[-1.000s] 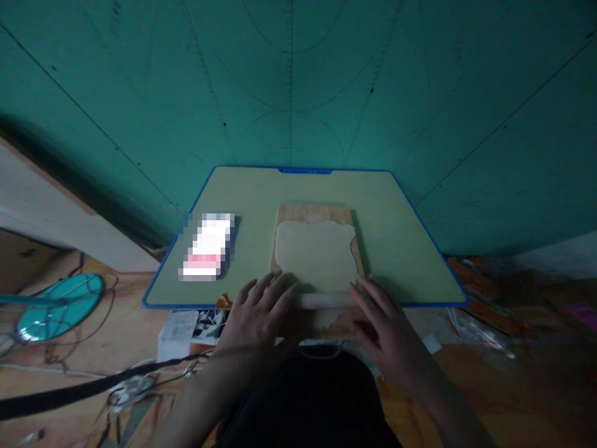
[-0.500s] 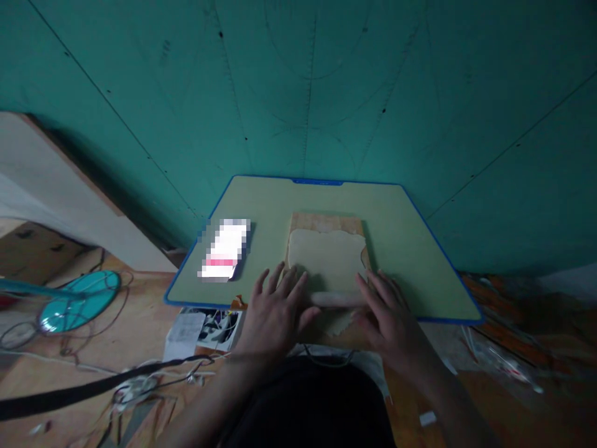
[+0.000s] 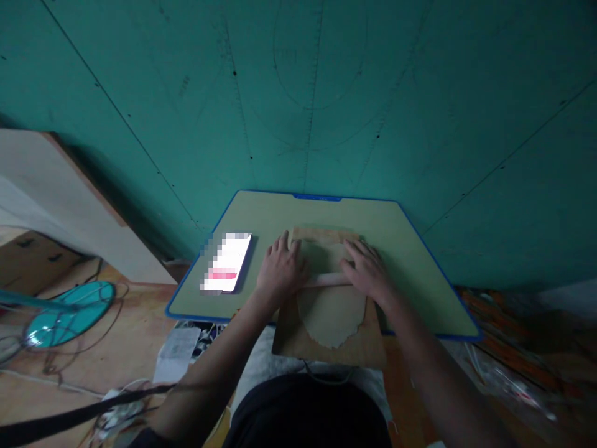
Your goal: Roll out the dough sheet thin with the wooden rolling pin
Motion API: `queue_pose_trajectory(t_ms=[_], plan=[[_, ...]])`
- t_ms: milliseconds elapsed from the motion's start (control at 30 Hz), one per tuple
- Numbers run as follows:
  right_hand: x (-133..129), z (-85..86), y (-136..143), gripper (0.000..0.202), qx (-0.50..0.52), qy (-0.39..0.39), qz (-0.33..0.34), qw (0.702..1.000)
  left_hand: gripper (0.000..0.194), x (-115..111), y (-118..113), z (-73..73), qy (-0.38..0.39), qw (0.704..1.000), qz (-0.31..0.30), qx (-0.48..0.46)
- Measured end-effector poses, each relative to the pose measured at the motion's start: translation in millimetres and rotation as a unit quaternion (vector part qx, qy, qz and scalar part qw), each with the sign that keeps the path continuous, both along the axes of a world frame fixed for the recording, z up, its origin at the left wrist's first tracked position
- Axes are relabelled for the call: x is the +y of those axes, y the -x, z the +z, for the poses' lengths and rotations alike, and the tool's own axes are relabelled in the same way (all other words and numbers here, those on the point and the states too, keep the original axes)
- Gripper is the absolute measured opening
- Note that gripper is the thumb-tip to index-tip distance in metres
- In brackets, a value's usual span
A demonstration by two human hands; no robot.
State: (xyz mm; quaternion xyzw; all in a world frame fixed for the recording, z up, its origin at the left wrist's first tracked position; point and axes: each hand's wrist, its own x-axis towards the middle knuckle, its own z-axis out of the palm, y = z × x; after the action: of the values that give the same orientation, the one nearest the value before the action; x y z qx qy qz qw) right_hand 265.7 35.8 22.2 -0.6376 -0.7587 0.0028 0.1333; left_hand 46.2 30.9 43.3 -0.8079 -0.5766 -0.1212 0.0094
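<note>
A pale, flattened sheet of dough (image 3: 332,317) with ragged edges lies on a wooden board (image 3: 373,348). Across the dough rests a light rolling pin (image 3: 326,280). My left hand (image 3: 282,264) is on the pin's left end, fingers extended forward and apart. On the right end lies my right hand (image 3: 364,264), its fingers also stretched forward. The palms hide both ends of the pin. The board sits partly on a pale green table with a blue edge (image 3: 275,214) and sticks out over its near side.
A lit phone (image 3: 228,261) lies on the table's left part. Behind the table stands a green wall (image 3: 345,81). A turquoise round base (image 3: 74,314) and cables are on the floor at left, plastic wrapping (image 3: 522,386) at right.
Both hands and the rolling pin have moved forward, away from my body, over the dough. More of the dough's near part and the board now shows. The camera view has shifted slightly.
</note>
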Motion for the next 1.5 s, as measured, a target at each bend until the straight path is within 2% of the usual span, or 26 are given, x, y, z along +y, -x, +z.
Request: queue_pose_trajectory(t_ms=[133, 200, 300, 367, 433, 533, 700, 800, 900, 1067, 1167, 1300, 1400, 1500], plan=[[-13.5, 1.9, -0.6, 0.053, -0.006, -0.01, 0.02, 1.0, 0.045, -27.6, -1.5, -8.5, -0.036, 0.999, -0.024, 0.008], [-32.7, -0.6, -3.3, 0.052, 0.002, -0.034, 0.029, 0.999, 0.042, -48.8, -1.8, -14.6, -0.056, 0.997, -0.052, 0.009], [-66.4, -6.9, -9.8, 0.051, 0.026, -0.06, 0.036, 0.997, 0.048, -77.9, -1.2, -21.4, -0.066, 0.995, -0.081, 0.004], [-84.2, -10.9, -14.1, 0.052, 0.043, -0.064, 0.042, 0.996, 0.052, -89.1, -0.2, -23.1, -0.059, 0.993, -0.096, 0.016], [-92.0, -13.3, -17.0, 0.053, 0.05, -0.059, 0.047, 0.996, 0.057, -89.9, 0.9, -22.7, -0.051, 0.992, -0.106, 0.036], [-80.0, -12.2, -16.6, 0.052, 0.034, -0.041, 0.037, 0.998, 0.07, -70.6, 2.0, -20.0, -0.027, 0.992, -0.106, 0.063], [-19.8, 2.0, -5.8, 0.05, -0.003, 0.029, 0.012, 0.999, 0.092, -13.5, 1.8, -12.6, 0.047, 0.988, -0.119, 0.081], [13.0, 11.0, 0.0, 0.052, -0.004, 0.083, -0.02, 0.996, 0.084, 10.8, 0.4, -6.8, 0.08, 0.986, -0.125, 0.071], [35.4, 15.4, 2.3, 0.051, -0.009, 0.107, -0.039, 0.993, 0.072, 21.4, -3.1, -1.8, 0.084, 0.99, -0.096, 0.06], [63.4, 21.3, 5.4, 0.039, -0.027, 0.059, -0.05, 0.997, 0.053, 28.6, -14.1, 2.1, 0.076, 0.994, -0.013, 0.08], [69.5, 25.8, 12.5, 0.034, -0.037, 0.012, -0.046, 0.998, 0.042, 36.6, -18.8, 2.8, 0.063, 0.995, -0.005, 0.08], [53.1, 23.7, 28.0, 0.032, -0.05, -0.045, -0.003, 0.998, 0.037, 49.1, -20.8, 1.6, 0.054, 0.996, -0.002, 0.076], [39.4, 19.7, 37.6, 0.034, -0.047, -0.023, 0.027, 0.998, 0.036, 58.2, -21.4, -2.1, 0.053, 0.996, 0.004, 0.069], [45.4, 19.8, 40.6, 0.035, -0.038, 0.026, 0.015, 0.999, 0.038, 69.0, -22.6, -6.4, 0.053, 0.997, 0.017, 0.06]])
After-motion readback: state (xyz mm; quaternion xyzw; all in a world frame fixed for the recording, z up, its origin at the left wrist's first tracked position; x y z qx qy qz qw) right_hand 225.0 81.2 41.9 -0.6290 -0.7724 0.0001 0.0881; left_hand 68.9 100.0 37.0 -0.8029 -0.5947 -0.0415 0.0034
